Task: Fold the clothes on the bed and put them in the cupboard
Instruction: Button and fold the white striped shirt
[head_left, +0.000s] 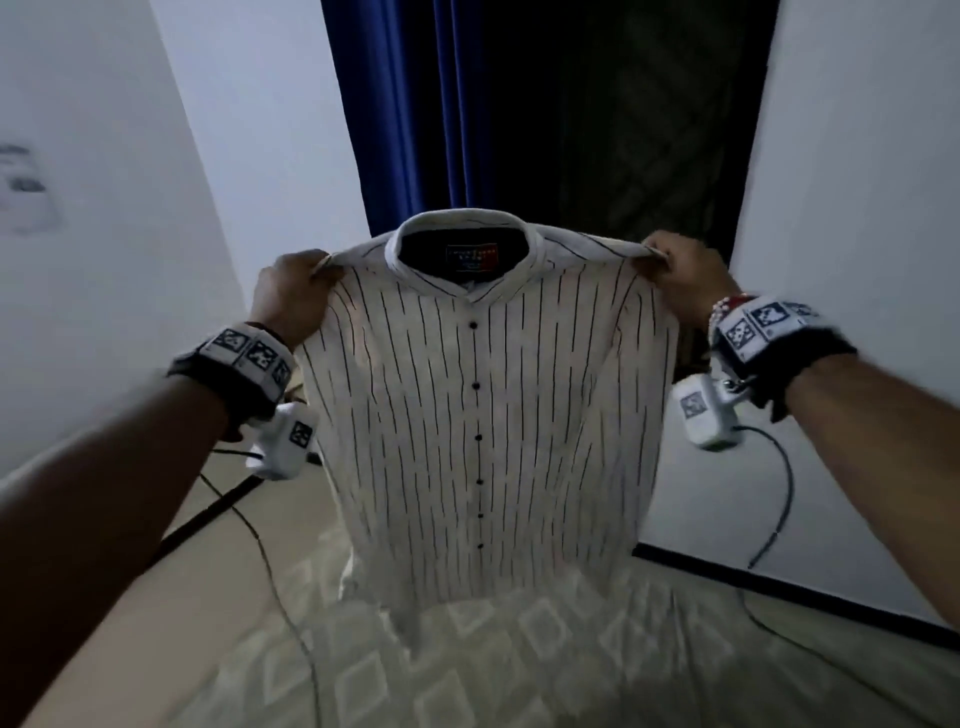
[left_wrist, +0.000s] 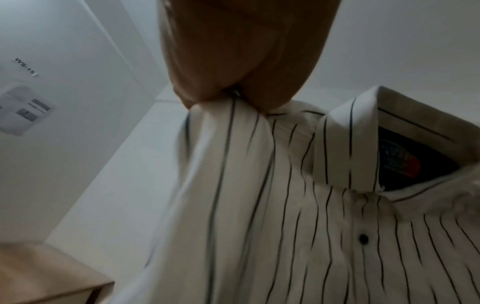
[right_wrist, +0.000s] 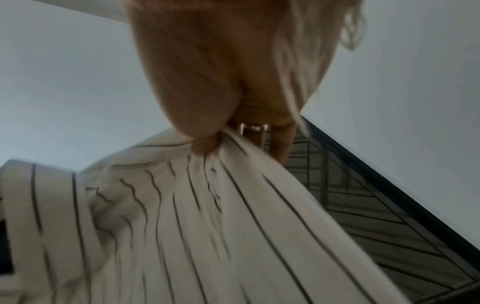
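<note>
My head camera looks forward and down at the striped shirt. My 2 wrist cameras sit close under each hand, facing upward; all 3 views share the shirt's shoulders.

White shirt with thin dark vertical stripes and a dark button placket, buttoned and held upright, front side shown. It is suspended by both shoulders, its hem reaching the patterned bed.
</note>
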